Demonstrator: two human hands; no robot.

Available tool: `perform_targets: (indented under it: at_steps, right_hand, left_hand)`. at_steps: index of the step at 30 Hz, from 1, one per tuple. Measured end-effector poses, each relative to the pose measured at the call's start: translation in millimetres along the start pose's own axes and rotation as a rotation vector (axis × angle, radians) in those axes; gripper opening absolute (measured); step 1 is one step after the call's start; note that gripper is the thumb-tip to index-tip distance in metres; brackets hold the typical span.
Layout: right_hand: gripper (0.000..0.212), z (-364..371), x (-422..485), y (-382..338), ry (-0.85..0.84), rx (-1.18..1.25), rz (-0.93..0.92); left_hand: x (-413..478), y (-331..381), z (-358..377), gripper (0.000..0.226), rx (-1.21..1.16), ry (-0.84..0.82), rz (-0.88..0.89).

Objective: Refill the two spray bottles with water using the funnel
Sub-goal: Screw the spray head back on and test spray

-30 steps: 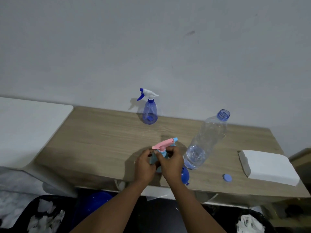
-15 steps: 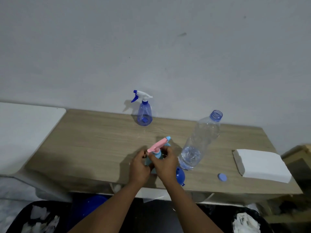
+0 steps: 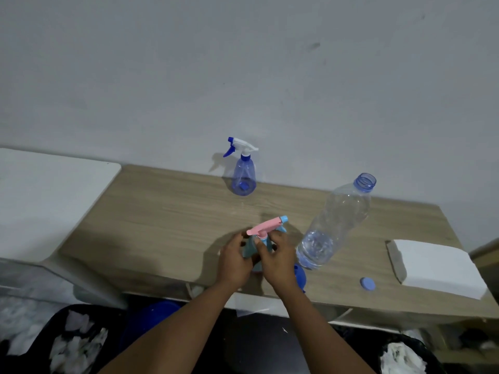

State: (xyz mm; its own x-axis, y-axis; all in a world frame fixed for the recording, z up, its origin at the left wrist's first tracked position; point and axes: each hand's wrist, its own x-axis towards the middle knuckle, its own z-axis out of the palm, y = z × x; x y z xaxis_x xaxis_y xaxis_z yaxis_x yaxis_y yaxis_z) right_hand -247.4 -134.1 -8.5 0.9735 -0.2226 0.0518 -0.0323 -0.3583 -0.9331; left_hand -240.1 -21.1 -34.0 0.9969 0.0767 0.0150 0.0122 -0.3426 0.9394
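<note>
One pink-topped sprayer (image 3: 267,228) is gripped by left hand (image 3: 235,263) and right hand (image 3: 279,261); one blue sprayer (image 3: 243,176) stands apart.

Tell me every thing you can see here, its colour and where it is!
table: 1, light wood, centre
pink-topped spray bottle: 1, light blue with pink top, front middle of table, being held
blue spray bottle: 1, see-through blue with white top, back of table
water bottle: 1, clear with blue neck, open, some water, right of the pink-topped one
cap: 1, blue, front right of table
funnel: 1, blue, front edge, partly hidden
paper stack: 1, white, right end of table
bins: 2, black with white scraps, below the table
left hand: 1, grips the pink-topped spray bottle's body
right hand: 1, holds its neck
</note>
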Motion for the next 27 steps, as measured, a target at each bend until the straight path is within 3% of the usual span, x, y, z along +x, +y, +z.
perform_targets:
  at_steps: [8, 16, 22, 25, 27]
  right_hand:
    - [0.014, 5.2, 4.1, -10.4, 0.120, 0.071, 0.147]
    - [0.017, 6.6, -0.8, -17.6, 0.137, 0.053, 0.197]
    - [0.052, 8.2, -7.5, -27.6, 0.286, 0.206, 0.269]
    - [0.079, 10.2, -6.6, -22.3, 0.167, 0.216, 0.175]
    - [0.066, 10.0, -1.5, -19.0, 0.049, 0.144, 0.127]
  left_hand:
    - [3.6, 1.7, -0.1, 0.050, 0.086, 0.017, 0.069]
    - [-1.7, 8.3, -1.8, 0.050, 0.058, 0.043, 0.069]
    - [-3.0, 7.2, -0.5, 0.038, 0.071, 0.056, 0.002]
    - [-8.5, -5.2, -4.1, 0.039, 0.042, -0.048, -0.051]
    - [-16.6, -19.1, -11.3, 0.054, 0.014, -0.120, -0.068]
